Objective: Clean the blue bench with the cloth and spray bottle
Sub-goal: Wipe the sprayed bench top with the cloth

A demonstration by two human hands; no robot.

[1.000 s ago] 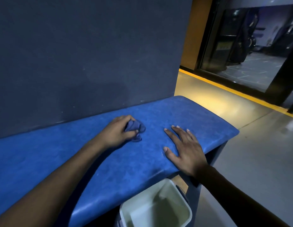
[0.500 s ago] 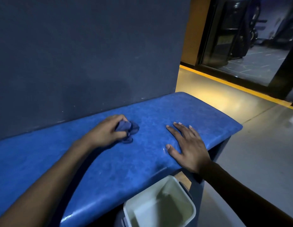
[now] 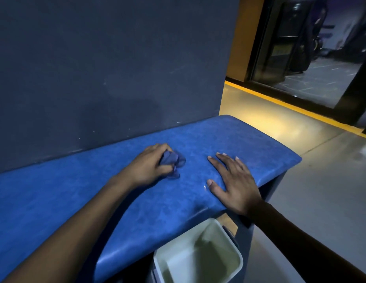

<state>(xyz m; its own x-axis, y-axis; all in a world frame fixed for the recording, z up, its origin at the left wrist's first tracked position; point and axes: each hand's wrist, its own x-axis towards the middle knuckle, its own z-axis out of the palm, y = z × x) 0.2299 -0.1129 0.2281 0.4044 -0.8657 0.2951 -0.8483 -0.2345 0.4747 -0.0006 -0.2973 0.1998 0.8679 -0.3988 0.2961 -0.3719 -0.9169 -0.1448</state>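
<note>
Both hands are on the padded blue vinyl counter (image 3: pixel 229 139): the left grip (image 3: pixel 151 166) clenches the bunched blue cloth (image 3: pixel 172 160) mid-wipe, the right grip (image 3: pixel 233 184) lies flat and released, so the next stroke probably needs steady pressure toward that right grip.

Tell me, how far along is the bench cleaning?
Mid-wipe, it seems. The left hand bunches a blue cloth against the blue bench near its right end; the right hand lies flat and open on the front edge, beside a small wet glint. No spray bottle is in view, so any spraying can't be confirmed. How much of the bench has been wiped can't be told. A white bin stands below.
</note>
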